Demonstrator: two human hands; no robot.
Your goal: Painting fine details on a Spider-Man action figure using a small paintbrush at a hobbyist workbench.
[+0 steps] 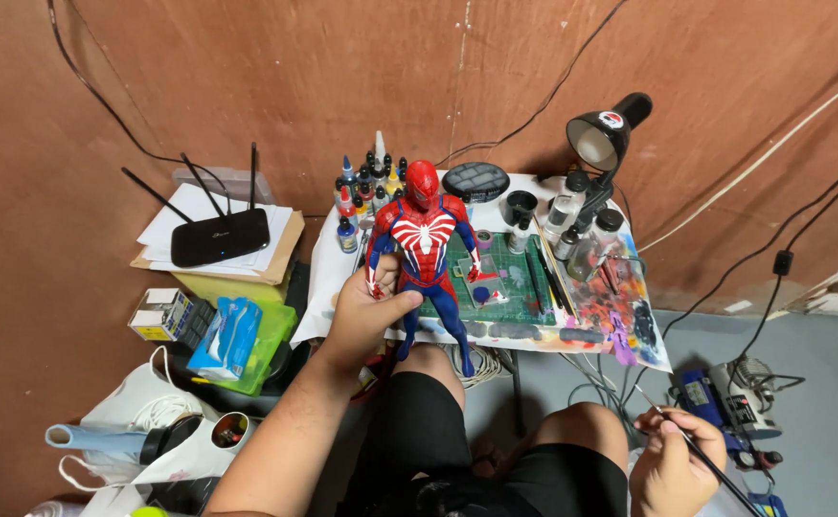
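Left hand [369,311] wrapped around upright red-and-blue action figure [425,244]; right hand [676,460] pinching thin paintbrush [702,458].

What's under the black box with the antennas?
The black router sits on white papers stacked on a flat cardboard box. Anything further under that pile is hidden.

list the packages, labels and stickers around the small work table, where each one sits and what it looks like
Small white and yellow printed cardboard box: left of the table, on a pile beside the green plastic case.
Blue and white flat soft packet: lying on that green case.
Round red and white sticker: on the black desk lamp's shade, above the table's right side.
Labelled small paint bottles: clustered at the table's back left, behind the red and blue action figure held by the left hand.
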